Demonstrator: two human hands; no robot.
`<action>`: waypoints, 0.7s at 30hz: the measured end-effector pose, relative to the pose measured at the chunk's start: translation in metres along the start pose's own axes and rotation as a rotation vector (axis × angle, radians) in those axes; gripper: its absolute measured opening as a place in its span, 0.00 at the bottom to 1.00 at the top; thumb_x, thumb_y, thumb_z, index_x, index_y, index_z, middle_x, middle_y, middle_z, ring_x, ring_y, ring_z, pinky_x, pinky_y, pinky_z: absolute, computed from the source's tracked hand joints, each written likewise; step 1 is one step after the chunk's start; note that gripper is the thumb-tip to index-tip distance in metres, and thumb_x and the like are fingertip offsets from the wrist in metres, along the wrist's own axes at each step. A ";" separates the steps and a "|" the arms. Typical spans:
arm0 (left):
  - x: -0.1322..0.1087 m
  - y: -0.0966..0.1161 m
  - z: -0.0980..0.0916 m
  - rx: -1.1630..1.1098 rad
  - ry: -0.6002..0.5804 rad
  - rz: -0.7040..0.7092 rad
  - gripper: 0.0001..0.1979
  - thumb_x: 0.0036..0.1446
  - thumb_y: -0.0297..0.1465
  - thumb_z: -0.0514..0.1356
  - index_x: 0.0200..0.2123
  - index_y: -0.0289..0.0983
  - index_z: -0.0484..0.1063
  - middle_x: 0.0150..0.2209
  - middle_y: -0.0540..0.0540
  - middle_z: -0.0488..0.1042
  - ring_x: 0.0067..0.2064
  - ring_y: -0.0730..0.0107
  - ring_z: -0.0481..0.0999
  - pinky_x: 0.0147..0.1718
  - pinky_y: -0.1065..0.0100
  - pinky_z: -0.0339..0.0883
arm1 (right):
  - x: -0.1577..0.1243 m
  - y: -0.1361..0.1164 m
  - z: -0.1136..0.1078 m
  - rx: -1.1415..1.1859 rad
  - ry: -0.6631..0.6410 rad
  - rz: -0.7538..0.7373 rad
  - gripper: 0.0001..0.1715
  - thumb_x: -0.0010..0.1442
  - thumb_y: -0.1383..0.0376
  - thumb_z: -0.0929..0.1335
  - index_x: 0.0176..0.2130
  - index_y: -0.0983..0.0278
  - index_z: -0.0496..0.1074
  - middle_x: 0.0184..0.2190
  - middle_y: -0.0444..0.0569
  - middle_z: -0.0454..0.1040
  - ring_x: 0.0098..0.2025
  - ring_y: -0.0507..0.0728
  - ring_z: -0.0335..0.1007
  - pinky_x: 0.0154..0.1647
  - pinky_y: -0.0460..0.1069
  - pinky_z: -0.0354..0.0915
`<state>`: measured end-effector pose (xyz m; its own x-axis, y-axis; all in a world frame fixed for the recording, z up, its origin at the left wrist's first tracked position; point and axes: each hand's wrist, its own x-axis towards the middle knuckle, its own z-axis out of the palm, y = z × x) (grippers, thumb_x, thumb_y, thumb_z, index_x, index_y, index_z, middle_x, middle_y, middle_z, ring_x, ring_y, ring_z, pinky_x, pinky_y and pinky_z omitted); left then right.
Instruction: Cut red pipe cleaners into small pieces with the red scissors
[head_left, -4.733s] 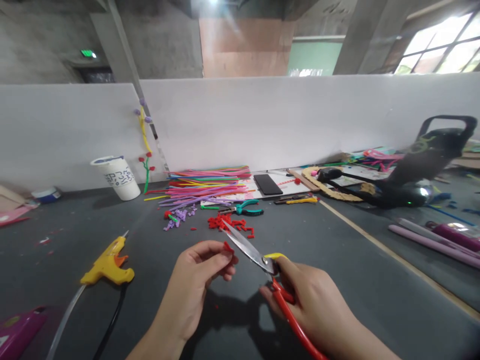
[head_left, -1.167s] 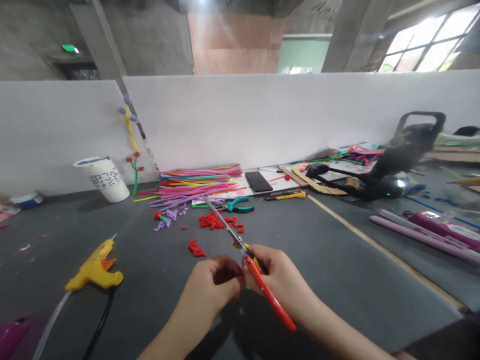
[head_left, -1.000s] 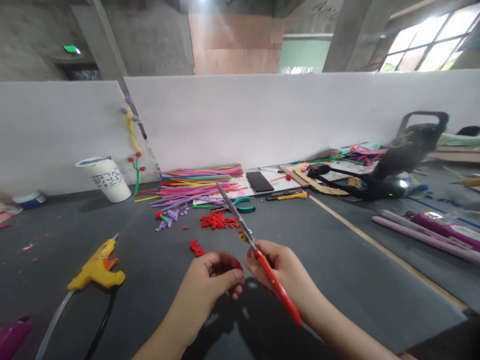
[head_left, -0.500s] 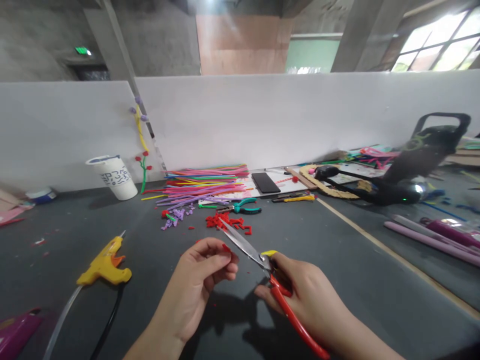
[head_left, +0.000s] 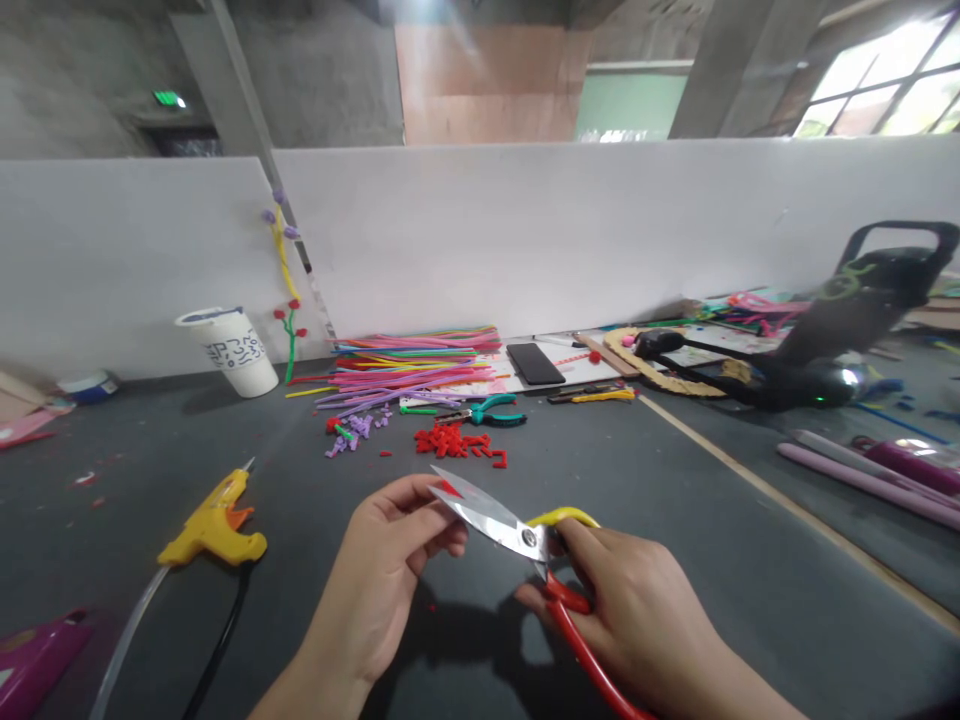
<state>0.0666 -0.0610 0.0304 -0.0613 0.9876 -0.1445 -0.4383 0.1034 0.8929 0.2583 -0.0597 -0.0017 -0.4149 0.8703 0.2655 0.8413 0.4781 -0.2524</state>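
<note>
Above the dark grey tabletop [head_left: 720,520], the left hand [head_left: 401,540] held a small red piece [head_left: 450,488] pinched between thumb and forefinger, its other fingers curled loosely below. The right hand [head_left: 637,590] gripped a pair of scissors [head_left: 510,531], fingers and thumb bent around the red and yellow handles, which stood apart. The blades were parted, pointing left toward the left fingertips, and the red piece showed between them near the tips; whether the steel actually touched it could not be told.

Farther back on the tabletop lay a heap of short red bits [head_left: 448,440], with a scatter of purple bits [head_left: 360,432] just to its left. Pliers [head_left: 495,411] with teal and black handles lay close behind the red heap, and behind them a bundle of long coloured stems [head_left: 412,370] was spread in many pinks, reds and purples. A black phone [head_left: 535,364] rested to the right of the bundle. Over on the left, a yellow glue gun [head_left: 214,525] lay on its side, well apart from the hands, a dark cord [head_left: 223,640] trailing from its handle. Behind it stood a white cup [head_left: 236,355] with dark writing, near a green stem [head_left: 291,345] with red tips, in front of the white partition [head_left: 525,230]. Off to the right sat a black device [head_left: 855,315] with a looped handle
</note>
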 end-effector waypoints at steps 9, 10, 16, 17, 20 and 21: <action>0.000 0.002 -0.002 0.008 -0.031 0.003 0.08 0.42 0.19 0.59 0.26 0.35 0.74 0.22 0.51 0.73 0.22 0.79 0.70 0.21 0.78 0.63 | 0.000 0.000 -0.001 -0.009 0.007 -0.030 0.22 0.52 0.46 0.60 0.27 0.62 0.62 0.19 0.44 0.68 0.20 0.54 0.64 0.20 0.46 0.50; 0.000 0.002 -0.002 0.011 -0.041 0.002 0.08 0.42 0.18 0.59 0.26 0.35 0.74 0.22 0.51 0.73 0.22 0.79 0.70 0.21 0.78 0.64 | 0.000 0.000 -0.001 -0.008 0.008 -0.032 0.22 0.52 0.46 0.60 0.27 0.62 0.62 0.19 0.44 0.67 0.19 0.54 0.64 0.20 0.46 0.50; -0.001 0.003 -0.001 0.024 -0.071 -0.006 0.07 0.43 0.19 0.58 0.25 0.34 0.73 0.22 0.51 0.72 0.23 0.79 0.70 0.22 0.77 0.64 | -0.001 -0.003 -0.002 0.008 0.007 -0.031 0.21 0.53 0.48 0.60 0.25 0.62 0.61 0.17 0.43 0.66 0.18 0.53 0.62 0.19 0.45 0.50; -0.001 0.004 -0.001 0.027 -0.077 -0.005 0.07 0.43 0.19 0.58 0.25 0.34 0.73 0.22 0.51 0.72 0.23 0.78 0.70 0.23 0.77 0.64 | -0.002 -0.004 -0.002 0.011 0.007 -0.031 0.21 0.53 0.48 0.60 0.25 0.62 0.60 0.17 0.43 0.66 0.17 0.52 0.62 0.19 0.45 0.49; 0.000 0.004 -0.002 0.029 -0.085 0.003 0.07 0.43 0.19 0.58 0.25 0.34 0.73 0.22 0.50 0.72 0.23 0.78 0.70 0.24 0.76 0.64 | -0.001 -0.004 -0.002 0.021 0.011 -0.043 0.21 0.53 0.48 0.60 0.25 0.62 0.60 0.17 0.43 0.66 0.17 0.52 0.61 0.18 0.45 0.49; 0.000 0.003 -0.003 0.028 -0.084 0.005 0.07 0.43 0.19 0.58 0.25 0.34 0.73 0.23 0.50 0.72 0.23 0.77 0.70 0.24 0.76 0.64 | -0.001 -0.004 -0.001 0.022 0.015 -0.047 0.20 0.54 0.48 0.60 0.25 0.62 0.60 0.17 0.42 0.66 0.17 0.52 0.61 0.18 0.45 0.49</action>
<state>0.0628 -0.0612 0.0325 0.0124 0.9944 -0.1045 -0.4126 0.1003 0.9054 0.2557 -0.0631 0.0004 -0.4481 0.8451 0.2915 0.8132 0.5208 -0.2599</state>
